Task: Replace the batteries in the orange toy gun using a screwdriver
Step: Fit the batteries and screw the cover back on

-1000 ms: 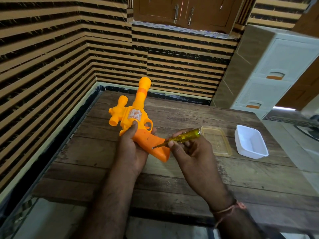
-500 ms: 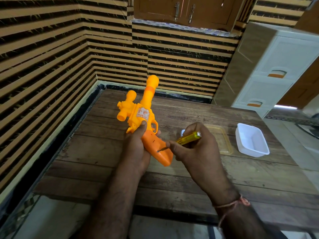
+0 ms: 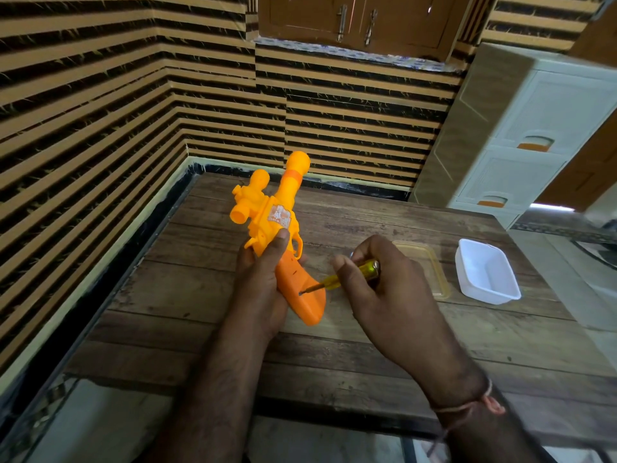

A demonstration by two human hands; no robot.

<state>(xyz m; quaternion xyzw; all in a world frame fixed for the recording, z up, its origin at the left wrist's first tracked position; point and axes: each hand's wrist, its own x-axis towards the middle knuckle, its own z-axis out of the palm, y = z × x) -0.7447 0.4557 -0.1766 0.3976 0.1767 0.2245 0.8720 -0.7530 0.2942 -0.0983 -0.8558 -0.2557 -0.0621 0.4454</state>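
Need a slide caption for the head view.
Left hand holds toy gun over table; right hand sets screwdriver tip on its grip.

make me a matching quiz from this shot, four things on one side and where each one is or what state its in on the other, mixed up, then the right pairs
Things
1. toy gun
2. screwdriver
3. white tub
4. clear lid

Places or states
A. lies flat on the table, partly hidden behind the right hand
B. stands empty near the table's right edge
C. gripped by the left hand, muzzle pointing away
D. tip set against the orange grip

Pairs: 1-C, 2-D, 3-B, 4-A
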